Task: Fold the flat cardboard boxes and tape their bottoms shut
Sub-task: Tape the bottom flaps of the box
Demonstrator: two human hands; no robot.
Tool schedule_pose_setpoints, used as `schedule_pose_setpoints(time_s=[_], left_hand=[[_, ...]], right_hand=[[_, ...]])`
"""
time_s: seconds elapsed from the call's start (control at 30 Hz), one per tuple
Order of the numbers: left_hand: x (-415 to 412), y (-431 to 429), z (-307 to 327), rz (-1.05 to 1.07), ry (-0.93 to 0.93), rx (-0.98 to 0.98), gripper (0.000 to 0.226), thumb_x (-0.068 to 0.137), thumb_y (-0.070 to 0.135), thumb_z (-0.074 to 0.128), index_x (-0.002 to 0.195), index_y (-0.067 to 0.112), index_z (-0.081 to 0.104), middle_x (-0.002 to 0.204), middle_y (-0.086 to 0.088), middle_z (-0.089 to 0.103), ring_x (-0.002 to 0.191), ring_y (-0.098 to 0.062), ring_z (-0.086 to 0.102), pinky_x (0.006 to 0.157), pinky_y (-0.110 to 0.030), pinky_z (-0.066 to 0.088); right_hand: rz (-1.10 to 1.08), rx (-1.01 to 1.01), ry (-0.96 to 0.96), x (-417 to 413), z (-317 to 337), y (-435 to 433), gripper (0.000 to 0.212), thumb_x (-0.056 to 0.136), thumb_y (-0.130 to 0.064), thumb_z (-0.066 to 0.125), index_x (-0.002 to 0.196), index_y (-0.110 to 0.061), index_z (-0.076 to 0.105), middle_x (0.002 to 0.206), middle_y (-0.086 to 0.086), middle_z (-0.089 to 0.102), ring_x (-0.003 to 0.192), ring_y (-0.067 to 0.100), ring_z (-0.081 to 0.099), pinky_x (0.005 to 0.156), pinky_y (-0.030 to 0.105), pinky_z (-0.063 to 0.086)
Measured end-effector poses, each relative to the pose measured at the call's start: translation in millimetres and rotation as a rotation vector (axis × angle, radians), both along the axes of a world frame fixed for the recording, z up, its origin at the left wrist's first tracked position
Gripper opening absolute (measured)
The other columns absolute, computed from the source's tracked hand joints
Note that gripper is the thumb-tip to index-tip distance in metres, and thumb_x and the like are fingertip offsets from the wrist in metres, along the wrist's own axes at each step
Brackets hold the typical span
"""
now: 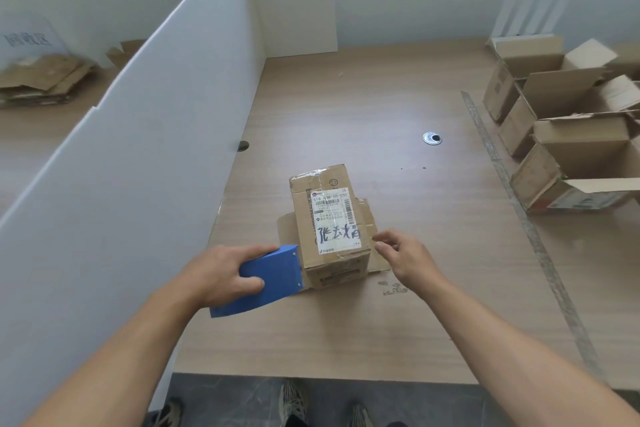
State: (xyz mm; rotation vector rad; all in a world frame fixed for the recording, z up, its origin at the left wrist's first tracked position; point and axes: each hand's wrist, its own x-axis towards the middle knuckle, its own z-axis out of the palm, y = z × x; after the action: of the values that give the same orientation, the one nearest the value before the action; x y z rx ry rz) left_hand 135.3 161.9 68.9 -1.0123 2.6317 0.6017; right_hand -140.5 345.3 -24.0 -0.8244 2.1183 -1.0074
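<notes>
A small cardboard box (pixel 329 218) stands on the wooden table (pixel 398 107) with its flaps spread flat beneath it. Its upward face carries a white shipping label with black handwriting and a strip of clear tape. My left hand (pixel 221 274) grips a blue tape dispenser (pixel 273 279), whose front edge touches the box's near left corner. My right hand (pixel 401 253) hovers just right of the box, fingers loosely curled, thumb and forefinger close together; whether they pinch a clear tape end cannot be made out.
A white partition (pixel 138 149) walls off the left side, with flattened cardboard (pixel 45 80) stacked beyond it. Several open folded boxes (pixel 561 121) stand in a row at the right. A metal cable grommet (pixel 432 139) sits mid-table. A grey tape line (pixel 519 211) runs along the table.
</notes>
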Motion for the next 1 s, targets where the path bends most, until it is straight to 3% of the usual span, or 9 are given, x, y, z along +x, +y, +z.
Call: schedule_pose_setpoints(time_s=[0.13,0.27,0.3,0.4,0.47,0.6,0.73,0.9,1.0], left_hand=[[-11,-10,-4,0.000,-0.060,0.031,0.065,0.078,0.041,0.062,0.135,0.064,0.039,0.112,0.019,0.062,0.095,-0.008,0.058,0.080,-0.028,0.053],[-13,-16,-4,0.012,-0.065,0.082,0.065,0.077,0.041,0.062,0.133,0.065,0.041,0.110,0.017,0.062,0.095,-0.007,0.059,0.081,-0.028,0.053],[-14,-16,-3,0.008,-0.064,0.082,0.064,0.078,0.040,0.063,0.133,0.065,0.041,0.110,0.016,0.063,0.095,-0.007,0.059,0.081,-0.027,0.053],[-17,-17,-3,0.005,-0.052,0.078,0.063,0.080,0.037,0.063,0.133,0.064,0.042,0.110,0.017,0.063,0.094,-0.007,0.058,0.077,-0.023,0.051],[-17,-19,-4,0.005,-0.041,0.100,0.063,0.079,0.038,0.062,0.132,0.066,0.042,0.110,0.019,0.062,0.094,-0.005,0.058,0.077,-0.022,0.051],[-15,-21,-9,-0.033,-0.076,0.113,0.063,0.082,0.037,0.063,0.133,0.065,0.040,0.112,0.019,0.061,0.094,-0.003,0.058,0.079,-0.023,0.051],[-16,-21,-10,-0.034,-0.071,0.111,0.063,0.084,0.035,0.063,0.136,0.063,0.039,0.111,0.019,0.060,0.093,-0.003,0.057,0.072,-0.017,0.047],[-15,-25,-15,-0.019,-0.032,0.117,0.065,0.083,0.036,0.063,0.137,0.062,0.038,0.113,0.017,0.061,0.094,-0.005,0.057,0.073,-0.017,0.046],[-12,-24,-19,0.008,0.011,0.153,0.064,0.084,0.036,0.064,0.138,0.061,0.039,0.111,0.015,0.060,0.093,-0.006,0.057,0.073,-0.017,0.045]], right_hand=[[-0.160,0.005,0.015,19,-8,-11,0.047,0.095,-0.035,0.061,0.140,-0.038,0.046,0.119,0.004,0.049,0.107,0.021,0.053,0.087,0.032,0.045],[-0.253,-0.085,-0.074,23,-5,-16,0.004,0.094,-0.025,0.062,0.096,-0.022,0.063,0.094,-0.003,0.064,0.089,0.020,0.061,0.067,0.023,0.046],[-0.219,-0.102,-0.086,25,-5,-17,0.009,0.094,-0.020,0.057,0.090,-0.022,0.065,0.089,-0.006,0.068,0.089,0.018,0.063,0.069,0.024,0.048],[-0.150,-0.182,-0.236,28,-5,-16,0.022,0.090,-0.018,0.053,0.100,-0.028,0.070,0.096,-0.013,0.073,0.096,0.008,0.067,0.081,0.032,0.054],[-0.011,-0.221,-0.245,28,-6,-12,0.028,0.088,-0.022,0.065,0.116,-0.027,0.065,0.108,-0.013,0.071,0.104,0.005,0.065,0.085,0.026,0.051],[0.135,-0.134,0.121,17,-12,-15,0.037,0.082,-0.027,0.079,0.110,-0.017,0.057,0.106,-0.003,0.062,0.095,0.012,0.062,0.075,0.010,0.045],[0.296,-0.089,0.413,-1,-10,-25,0.031,0.085,-0.028,0.075,0.099,-0.015,0.051,0.098,0.001,0.061,0.084,0.028,0.062,0.073,0.042,0.050],[0.290,0.024,0.813,0,-12,-35,0.049,0.072,-0.031,0.082,0.108,-0.021,0.050,0.105,-0.001,0.047,0.082,0.033,0.057,0.061,0.039,0.048],[0.263,-0.009,0.992,13,-1,-39,0.089,0.058,-0.030,0.081,0.137,-0.029,0.042,0.137,0.006,0.039,0.119,0.036,0.045,0.085,0.052,0.044]])
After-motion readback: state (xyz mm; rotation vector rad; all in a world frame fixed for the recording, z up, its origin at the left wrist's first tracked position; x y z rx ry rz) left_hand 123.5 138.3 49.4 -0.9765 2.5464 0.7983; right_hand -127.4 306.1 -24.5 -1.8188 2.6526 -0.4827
